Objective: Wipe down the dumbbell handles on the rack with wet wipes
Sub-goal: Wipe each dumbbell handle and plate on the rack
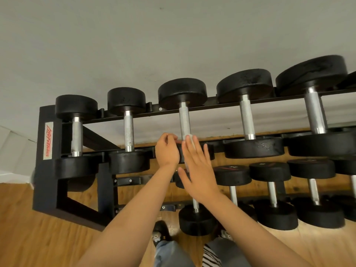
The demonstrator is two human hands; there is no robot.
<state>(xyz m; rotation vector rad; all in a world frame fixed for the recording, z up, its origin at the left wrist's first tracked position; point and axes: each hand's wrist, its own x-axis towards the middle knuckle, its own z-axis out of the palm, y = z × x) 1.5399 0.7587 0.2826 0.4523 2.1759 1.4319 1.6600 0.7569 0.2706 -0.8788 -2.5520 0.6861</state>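
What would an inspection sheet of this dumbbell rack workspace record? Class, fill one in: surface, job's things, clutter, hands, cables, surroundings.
Surface: wooden floor under a black rack.
Job's things: top-row dumbbells with steel handles; white wipe on the third handle, at its near end.
Clutter: nothing seen.
Hands: right hand flat against the wipe, fingers straight; left hand curled beside it, hold unclear.
Cables: nothing seen.
Surroundings: grey wall, lower-row dumbbells, a shoe.

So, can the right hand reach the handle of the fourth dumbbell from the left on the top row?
Probably yes. That handle lies bare, just beside the one the right hand is at, and nothing stands between them.
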